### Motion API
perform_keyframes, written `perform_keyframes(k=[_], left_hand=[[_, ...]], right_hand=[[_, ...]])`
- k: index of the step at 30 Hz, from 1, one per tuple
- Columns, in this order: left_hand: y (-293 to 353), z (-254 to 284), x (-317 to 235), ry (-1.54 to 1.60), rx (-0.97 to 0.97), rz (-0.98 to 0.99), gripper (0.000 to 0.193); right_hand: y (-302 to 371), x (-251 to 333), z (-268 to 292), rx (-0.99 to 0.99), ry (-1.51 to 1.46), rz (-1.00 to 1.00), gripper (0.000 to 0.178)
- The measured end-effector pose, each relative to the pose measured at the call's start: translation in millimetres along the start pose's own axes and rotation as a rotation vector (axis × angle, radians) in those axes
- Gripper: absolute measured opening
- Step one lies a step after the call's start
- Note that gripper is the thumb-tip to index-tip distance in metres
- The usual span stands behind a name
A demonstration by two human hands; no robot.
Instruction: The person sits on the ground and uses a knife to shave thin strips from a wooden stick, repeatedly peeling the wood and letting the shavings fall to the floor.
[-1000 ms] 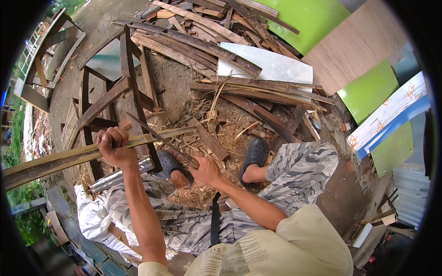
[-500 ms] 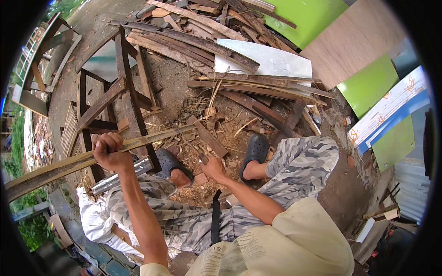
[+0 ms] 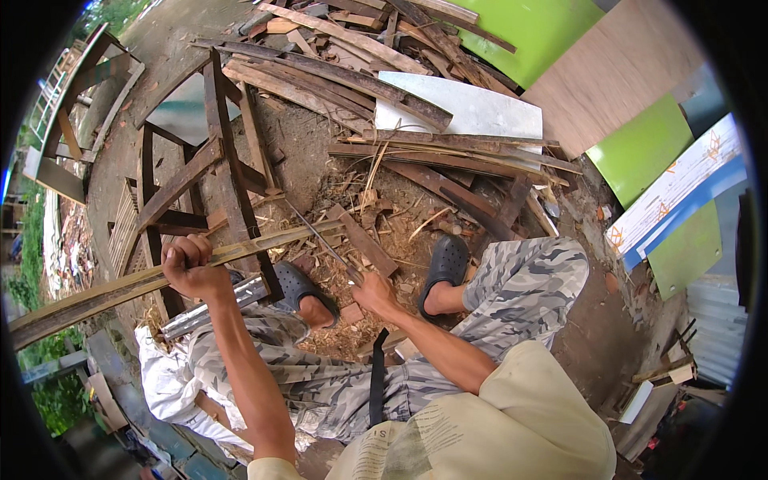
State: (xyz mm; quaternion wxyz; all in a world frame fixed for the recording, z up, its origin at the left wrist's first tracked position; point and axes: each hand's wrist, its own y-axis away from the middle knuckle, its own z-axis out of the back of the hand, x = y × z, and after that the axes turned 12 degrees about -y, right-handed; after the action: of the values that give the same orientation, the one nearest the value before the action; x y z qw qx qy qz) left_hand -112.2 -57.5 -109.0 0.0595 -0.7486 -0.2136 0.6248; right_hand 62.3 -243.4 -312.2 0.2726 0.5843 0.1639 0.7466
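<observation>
My left hand (image 3: 192,268) is closed around a long split strip of wood (image 3: 112,298), which slants from the far left up toward the middle and rests across a dark wooden frame (image 3: 232,184). In my right hand (image 3: 373,293), low between my feet, is the handle of a long-bladed knife (image 3: 318,237). Its thin blade, seen nearly edge-on, points away and to the left. The blade crosses the strip near its far end; I cannot tell whether they touch. A flat brown board piece (image 3: 364,244) lies just beyond my right hand.
Shavings and wood scraps (image 3: 328,344) cover the ground around my clogs (image 3: 446,262). Piled old timber (image 3: 320,76) and a white panel (image 3: 456,104) lie ahead. Green sheets (image 3: 640,152) and plywood (image 3: 612,72) stand at right. A metal-clad bar (image 3: 216,306) sits by my left knee.
The knife's blade has swung, and more of its length now shows, reaching farther away past the strip. My left hand keeps its grip on the strip, which has barely moved.
</observation>
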Motion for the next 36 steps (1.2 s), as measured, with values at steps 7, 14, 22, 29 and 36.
perform_keyframes(k=[7, 14, 22, 29, 36], left_hand=[[-6.7, -13.2, 0.7, 0.053, 0.056, 0.027, 0.029], [-10.6, -16.7, 0.3, 0.044, 0.086, 0.027, 0.029], [-5.6, -17.9, 2.5, 0.061, 0.067, 0.044, 0.031], [-15.0, -25.2, 3.5, 0.068, 0.091, 0.028, 0.031], [-12.0, -4.5, -0.4, -0.012, 0.013, 0.069, 0.031]], right_hand=[[-10.5, -10.3, 4.1, -0.053, -0.075, -0.114, 0.027], [-4.5, 23.8, 2.6, -0.008, -0.027, 0.240, 0.029], [-41.3, -48.2, 6.3, -0.028, 0.020, -0.145, 0.034], [-48.3, -56.7, -2.0, -0.032, -0.079, -0.130, 0.028], [-16.2, -6.9, 1.2, 0.038, 0.000, 0.023, 0.025]])
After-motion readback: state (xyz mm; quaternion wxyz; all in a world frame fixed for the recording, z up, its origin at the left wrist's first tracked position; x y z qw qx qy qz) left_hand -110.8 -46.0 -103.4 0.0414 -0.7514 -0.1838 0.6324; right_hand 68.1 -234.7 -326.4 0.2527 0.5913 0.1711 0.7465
